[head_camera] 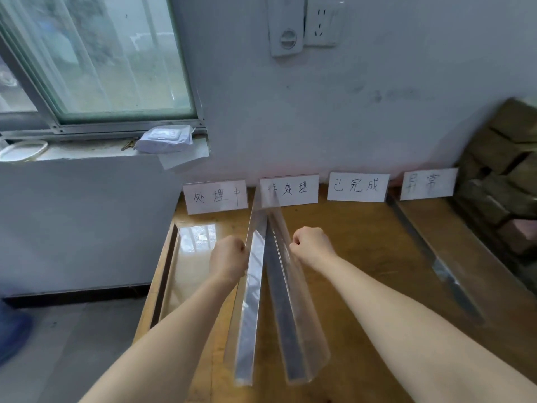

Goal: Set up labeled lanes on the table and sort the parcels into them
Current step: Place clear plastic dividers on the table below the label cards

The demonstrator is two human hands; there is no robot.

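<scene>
Two long clear acrylic angle strips stand side by side over the middle of the wooden table (363, 271). My left hand (228, 258) grips the left strip (251, 301) and my right hand (312, 245) grips the right strip (286, 309). Their far ends meet near the label cards. Several white handwritten label cards lean against the wall at the table's back edge, among them one at the left (215, 196), one behind the strips (290, 189) and one to the right (358, 186). Another clear strip (436, 266) lies on the table at the right, and one (171, 274) along the left edge.
A stack of brown parcels (502, 170) is piled at the right end of the table against the wall. A window with a sill holding a white packet (164, 139) is at the upper left. A wall socket (322, 21) sits above.
</scene>
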